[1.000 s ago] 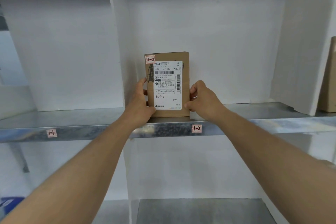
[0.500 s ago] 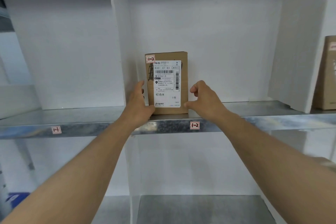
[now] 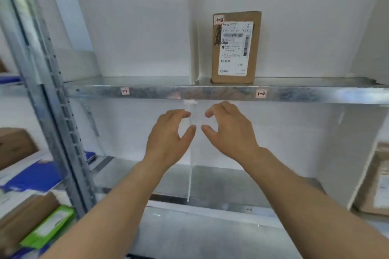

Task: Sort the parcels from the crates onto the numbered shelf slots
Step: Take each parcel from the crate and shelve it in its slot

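The brown parcel [image 3: 236, 47] stands upright on the upper metal shelf [image 3: 147, 83], in the slot whose front edge carries the tag "1-2" [image 3: 261, 93]. Its left side is just beside the white divider [image 3: 194, 27], and on its right the slot has much open room up to the next white wall. A small pink sticker reading "1-2" [image 3: 219, 20] sits on its top left corner, above the white shipping label [image 3: 236, 48]. The slot to the left is marked by the tag "1-1" [image 3: 125, 91]. Both hands are below the front edge of this shelf, well apart from the parcel and holding nothing. The left hand [image 3: 168, 134] and the right hand [image 3: 228, 130] are near each other, thumbs almost meeting, with fingers loosely curved and relaxed. Under them the lower shelf [image 3: 231, 183] is split by a thin white divider [image 3: 190, 174]. At the far left, outside the steel upright [image 3: 52, 111], lie blurred packets, one of them a green packet [image 3: 49, 227]. At the right edge another brown parcel [image 3: 376, 183] stands in the lower slot.
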`<state>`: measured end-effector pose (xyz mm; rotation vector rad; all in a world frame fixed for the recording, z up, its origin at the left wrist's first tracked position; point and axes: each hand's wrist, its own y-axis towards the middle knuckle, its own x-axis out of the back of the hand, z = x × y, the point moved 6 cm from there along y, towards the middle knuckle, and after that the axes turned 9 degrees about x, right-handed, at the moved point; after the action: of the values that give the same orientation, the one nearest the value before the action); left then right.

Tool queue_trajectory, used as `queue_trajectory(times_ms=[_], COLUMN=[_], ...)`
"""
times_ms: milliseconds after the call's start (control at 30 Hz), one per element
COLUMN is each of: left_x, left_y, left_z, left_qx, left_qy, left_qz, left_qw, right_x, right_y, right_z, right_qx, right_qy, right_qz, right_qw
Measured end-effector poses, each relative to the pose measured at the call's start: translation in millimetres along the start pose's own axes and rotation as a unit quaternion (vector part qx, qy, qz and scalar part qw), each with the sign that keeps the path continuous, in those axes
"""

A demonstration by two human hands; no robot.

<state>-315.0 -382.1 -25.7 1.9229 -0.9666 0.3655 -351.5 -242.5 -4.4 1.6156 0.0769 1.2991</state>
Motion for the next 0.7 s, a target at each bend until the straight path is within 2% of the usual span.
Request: queue_trajectory(times_ms=[300,500,700], left_x=[38,84,127], left_y=[-148,-251,-331], left_z=[143,216,261], left_qx=[0.208,0.335,0.423], left_qy=[0.078,0.145,0.194], left_qz=[0.015,0.015,0.009], left_qw=[0.975,0.931,0.885], right_x=[-132,-192,-234], right_y=[-80,-124,-158], right_z=[129,224,313], right_qx=[0.062,0.133,0.217], right_qy=[0.083,0.131,0.149], right_qz=[0.167,0.240,0.302], right_qw=[0.981,0.953,0.916])
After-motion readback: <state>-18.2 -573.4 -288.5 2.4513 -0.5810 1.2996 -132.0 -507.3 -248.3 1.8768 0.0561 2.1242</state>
